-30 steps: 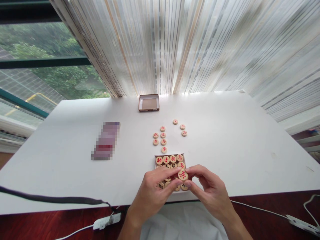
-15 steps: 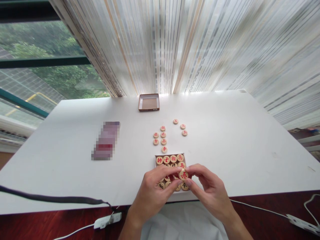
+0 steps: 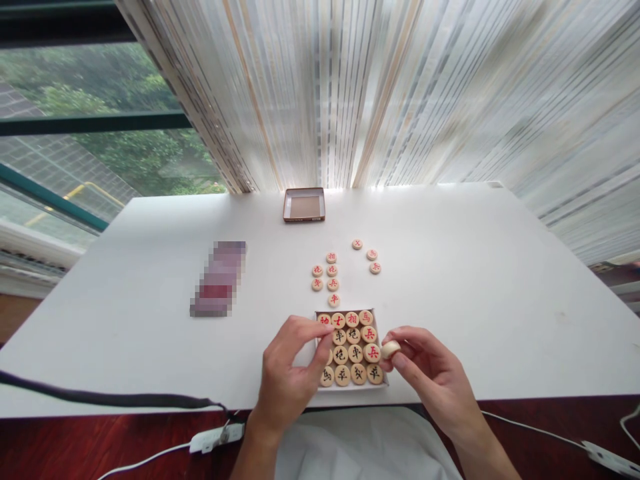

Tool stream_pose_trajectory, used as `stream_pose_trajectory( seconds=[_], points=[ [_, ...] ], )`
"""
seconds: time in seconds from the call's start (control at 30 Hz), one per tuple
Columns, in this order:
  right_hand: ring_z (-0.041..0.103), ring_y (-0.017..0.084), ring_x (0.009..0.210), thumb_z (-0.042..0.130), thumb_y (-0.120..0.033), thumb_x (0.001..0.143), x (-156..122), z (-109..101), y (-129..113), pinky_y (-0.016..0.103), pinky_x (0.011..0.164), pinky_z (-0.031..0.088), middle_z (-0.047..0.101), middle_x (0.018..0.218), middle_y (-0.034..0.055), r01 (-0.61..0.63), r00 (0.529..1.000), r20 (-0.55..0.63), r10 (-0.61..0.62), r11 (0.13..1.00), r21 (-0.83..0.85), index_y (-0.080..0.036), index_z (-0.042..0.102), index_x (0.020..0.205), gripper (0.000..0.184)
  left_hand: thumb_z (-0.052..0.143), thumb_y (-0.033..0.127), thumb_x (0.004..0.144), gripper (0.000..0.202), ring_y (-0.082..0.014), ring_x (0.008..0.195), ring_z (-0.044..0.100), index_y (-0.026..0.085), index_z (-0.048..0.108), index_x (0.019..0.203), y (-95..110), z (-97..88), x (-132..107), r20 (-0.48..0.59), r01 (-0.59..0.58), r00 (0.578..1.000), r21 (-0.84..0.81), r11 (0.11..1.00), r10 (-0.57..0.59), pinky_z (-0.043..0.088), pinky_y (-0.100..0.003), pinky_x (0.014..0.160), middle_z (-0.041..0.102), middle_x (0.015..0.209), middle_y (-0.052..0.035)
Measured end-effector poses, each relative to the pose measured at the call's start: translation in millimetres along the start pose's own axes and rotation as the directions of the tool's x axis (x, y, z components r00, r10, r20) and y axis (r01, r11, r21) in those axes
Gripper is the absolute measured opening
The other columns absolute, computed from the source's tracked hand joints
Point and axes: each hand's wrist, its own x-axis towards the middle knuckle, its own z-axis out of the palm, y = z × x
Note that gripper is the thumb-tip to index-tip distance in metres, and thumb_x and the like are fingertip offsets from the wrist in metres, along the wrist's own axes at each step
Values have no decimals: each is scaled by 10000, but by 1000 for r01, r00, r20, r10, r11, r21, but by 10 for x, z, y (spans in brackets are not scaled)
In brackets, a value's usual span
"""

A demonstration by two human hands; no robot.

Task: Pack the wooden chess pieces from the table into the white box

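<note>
A thick, round, cream-coloured disc (image 3: 390, 349) is gripped between the thumb and fingers of the right hand (image 3: 434, 369), at the right edge of a shallow white cardboard box (image 3: 350, 389). The disc is tilted, seen largely from its side; its broad dimension is laid roughly left to right, with the right end slightly raised. Any character on it cannot be made out. The two hands are held apart. The left hand (image 3: 293, 363) is poised over the box's left side, its thumb and forefinger nearly brought together; whether anything is pinched there cannot be told.

In the box, four rows of wood-coloured round pieces (image 3: 354, 335) are laid flat. Fifteen can be counted: six marked red, eight black, one with its mark covered; one spot is hidden by the left hand. Nine loose red-marked round pieces (image 3: 333, 285) are spread beyond the box on the white tabletop (image 3: 475, 287). One shallow, brown-rimmed rectangular tray (image 3: 304, 207) is set farther back.
</note>
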Motion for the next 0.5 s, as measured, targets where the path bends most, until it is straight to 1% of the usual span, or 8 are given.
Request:
stream_pose_trajectory(
  seconds=[0.07,0.17,0.27,0.37,0.43,0.5],
  points=[
    [726,169,866,678,-233,967,3,-37,2,288,773,641,708,1027,51,48,999,13,-47,998,-41,-296,716,1107,158,669,75,913,192,-169,891,668,219,704,1035,-93,-79,-24,-85,35,996,110,993,-25,552,-301,812,723,947,-32],
    [676,181,1060,668,-195,965,-18,-93,22,267,881,610,675,1086,63,107,994,30,-103,982,-153,-284,735,1002,117,671,75,913,189,-166,883,654,214,702,1037,-217,-162,-58,-127,39,992,226,973,-11,538,-300,817,715,943,-28],
    [650,182,1110,667,-180,961,-52,-128,46,275,939,593,667,1121,74,104,994,50,-95,966,-238,-281,734,984,123,668,65,914,191,-166,890,651,206,696,1040,-295,-180,-92,-111,18,994,268,963,12,534,-301,826,717,942,-29],
    [654,201,1122,687,-183,948,-73,-136,61,314,962,598,679,1118,83,100,994,73,-83,958,-267,-278,735,1017,127,660,52,916,201,-169,907,656,203,689,1046,-337,-165,-124,-75,0,997,273,962,21,536,-306,838,721,953,-31],
    [669,220,1112,693,-200,946,-81,-135,68,332,947,613,695,1101,93,89,995,74,-71,957,-277,-262,735,1042,122,660,49,914,212,-172,921,658,205,683,1055,-355,-160,-142,-53,-11,998,271,963,27,539,-311,846,721,966,-31],
    [708,226,1037,701,-228,945,-91,-140,77,329,888,641,715,1069,96,47,999,36,-39,956,-290,-244,728,1075,134,662,53,912,223,-180,946,658,209,677,1071,-368,-163,-156,-41,-19,999,271,962,32,544,-323,861,718,985,-34]
  ],
)
